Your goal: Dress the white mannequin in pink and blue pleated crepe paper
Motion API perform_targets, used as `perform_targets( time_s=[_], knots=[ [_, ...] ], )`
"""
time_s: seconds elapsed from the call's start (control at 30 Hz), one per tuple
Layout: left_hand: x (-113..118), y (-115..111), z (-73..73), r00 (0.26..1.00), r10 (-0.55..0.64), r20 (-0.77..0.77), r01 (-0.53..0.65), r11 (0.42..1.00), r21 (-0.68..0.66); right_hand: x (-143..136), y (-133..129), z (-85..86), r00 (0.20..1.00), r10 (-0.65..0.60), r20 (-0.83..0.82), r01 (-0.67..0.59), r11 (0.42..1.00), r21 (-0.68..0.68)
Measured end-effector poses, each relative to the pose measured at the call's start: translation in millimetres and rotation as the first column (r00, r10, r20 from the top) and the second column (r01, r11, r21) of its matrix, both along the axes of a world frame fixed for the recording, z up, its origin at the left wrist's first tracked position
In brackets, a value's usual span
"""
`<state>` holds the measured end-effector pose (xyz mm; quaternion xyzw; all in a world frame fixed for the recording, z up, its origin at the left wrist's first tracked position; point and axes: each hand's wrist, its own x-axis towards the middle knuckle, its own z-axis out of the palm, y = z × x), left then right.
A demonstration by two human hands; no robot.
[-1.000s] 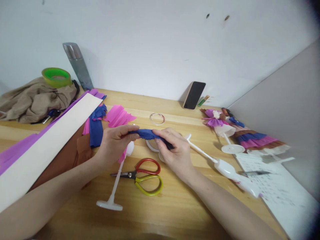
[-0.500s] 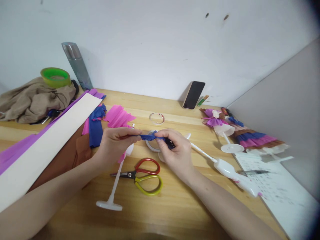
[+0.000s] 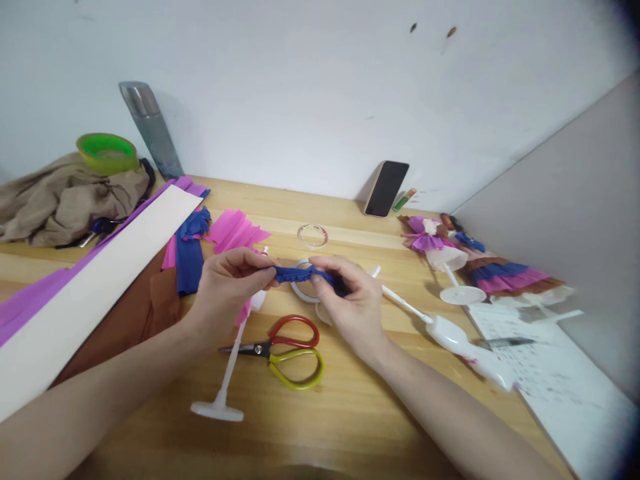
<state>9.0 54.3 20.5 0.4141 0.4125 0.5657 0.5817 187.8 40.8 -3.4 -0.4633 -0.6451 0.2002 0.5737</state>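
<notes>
A narrow strip of gathered blue crepe paper (image 3: 294,274) is stretched between my two hands above the table. My left hand (image 3: 233,280) pinches its left end between thumb and fingers. The right end is in the pinch of my right hand (image 3: 353,293), with more blue paper bunched inside the palm. Behind the strip, partly hidden, lies a roll of white tape (image 3: 303,293). Scissors (image 3: 285,350) with one red and one yellow handle lie below my hands. A white plastic stand (image 3: 225,390) bearing pink paper leans near my left wrist.
Brown crepe paper (image 3: 115,333) and a long cream strip (image 3: 115,267) lie at left. Behind them are a green tape roll (image 3: 107,155) and a bottle (image 3: 153,130). A phone (image 3: 387,189) leans on the wall. A glue gun (image 3: 465,350) and paper-dressed dolls (image 3: 515,277) occupy the right.
My fingers have spread slightly apart along the blue strip, so more of its gathered length shows between them. The view has shifted very slightly.
</notes>
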Motion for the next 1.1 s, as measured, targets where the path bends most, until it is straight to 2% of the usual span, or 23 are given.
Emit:
perform_targets(
  time_s=[0.13, 0.27, 0.4, 0.5, 0.67, 0.87, 1.0, 1.1],
  knots=[
    [-1.3, 2.1, -1.2, 0.999, -0.045, 0.014, 0.045, 0.999, -0.030, 0.4, 1.0, -3.0, 0.999, 0.013, -0.047, -0.013, 1.000, 0.008],
    [-1.5, 4.6, -1.6, 0.989, -0.137, 0.058, 0.145, 0.975, -0.166, -2.7, 0.9, -5.2, 0.953, -0.028, -0.301, -0.006, 0.993, -0.114],
    [5.1, -0.7, -5.9, 0.949, -0.312, 0.038, 0.313, 0.928, -0.204, -12.9, -5.2, -4.9, 0.826, 0.008, -0.564, -0.183, 0.950, -0.254],
    [12.6, -9.5, -11.9, 0.954, -0.296, 0.043, 0.299, 0.941, -0.160, -22.5, -12.9, -4.6, 0.743, 0.028, -0.669, -0.300, 0.907, -0.295],
    [16.8, -20.3, -16.3, 0.975, -0.220, 0.045, 0.224, 0.959, -0.173, -30.7, -19.4, -8.8, 0.694, 0.015, -0.720, -0.371, 0.865, -0.339],
    [10.5, -14.9, -18.1, 0.991, -0.131, -0.036, 0.126, 0.985, -0.114, -29.8, -15.9, -17.8, 0.705, 0.070, -0.706, -0.445, 0.819, -0.363],
    [7.0, -7.5, -17.4, 0.985, -0.174, -0.010, 0.171, 0.977, -0.124, -25.2, -13.9, -15.6, 0.757, 0.137, -0.638, -0.480, 0.779, -0.403],
    [7.7, -5.4, -12.0, 0.965, -0.262, 0.003, 0.260, 0.957, -0.129, -20.4, -10.4, -10.6, 0.822, 0.195, -0.534, -0.446, 0.804, -0.393]
  ],
)
